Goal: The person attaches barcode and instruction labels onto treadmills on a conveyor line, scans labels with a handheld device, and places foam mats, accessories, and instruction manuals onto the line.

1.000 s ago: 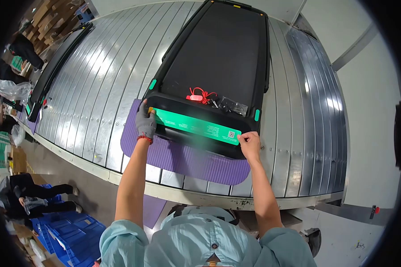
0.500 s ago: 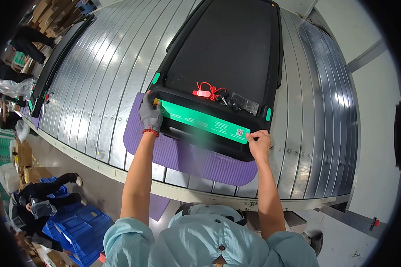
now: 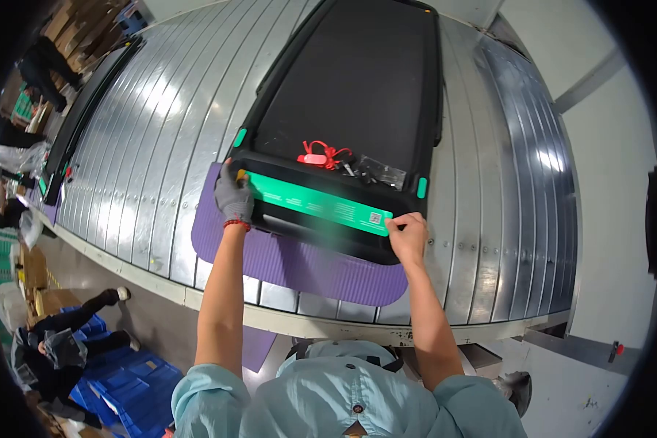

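Note:
A green label strip [image 3: 306, 202] with white print and a QR code lies across the near end of a black treadmill [image 3: 350, 80]. My left hand [image 3: 233, 196], in a grey glove, has its fingers round the strip's left end, by a small orange piece. Bare fingers of my right hand [image 3: 407, 235] pinch the strip's right end beside the QR code. A red cord with a clip [image 3: 315, 159] and a clear bag of small parts [image 3: 382, 172] rest on the black surface. Purple ribbed foam [image 3: 306, 270] sits under the near end.
The treadmill stands on a slatted metal conveyor [image 3: 168, 146]. Another black unit [image 3: 87, 117] lies at the far left. Beyond the conveyor edge are blue crates [image 3: 135, 390] and a person [image 3: 58, 350] holding clear plastic. More people stand at the upper left.
Both hands keep their places at the strip's ends. The view has shifted a little, and the person at the lower left has changed posture.

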`<action>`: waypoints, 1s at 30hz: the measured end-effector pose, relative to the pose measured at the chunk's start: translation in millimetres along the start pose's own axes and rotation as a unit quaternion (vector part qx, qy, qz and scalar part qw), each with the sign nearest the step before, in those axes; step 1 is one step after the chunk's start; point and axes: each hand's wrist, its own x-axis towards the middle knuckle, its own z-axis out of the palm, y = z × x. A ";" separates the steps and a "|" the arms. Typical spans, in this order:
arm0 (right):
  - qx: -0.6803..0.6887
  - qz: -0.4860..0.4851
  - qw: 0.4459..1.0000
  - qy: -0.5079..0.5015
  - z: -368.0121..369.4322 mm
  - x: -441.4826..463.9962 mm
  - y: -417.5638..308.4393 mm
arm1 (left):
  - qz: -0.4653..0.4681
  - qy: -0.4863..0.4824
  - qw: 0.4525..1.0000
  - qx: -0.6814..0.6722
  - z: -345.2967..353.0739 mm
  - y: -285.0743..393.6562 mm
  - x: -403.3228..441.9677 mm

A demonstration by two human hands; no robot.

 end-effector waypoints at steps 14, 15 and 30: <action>0.048 -0.015 0.999 0.016 -2.3 -0.8 21.4 | -0.021 -0.007 0.999 0.035 -6.5 12.1 -3.8; 0.129 0.008 0.992 0.004 -5.5 -0.6 33.2 | -0.012 0.019 0.999 0.041 -5.5 12.1 -3.9; -0.045 0.023 0.955 -0.291 -57.8 -117.8 187.4 | 0.308 -0.183 0.932 0.062 1.7 117.5 -90.9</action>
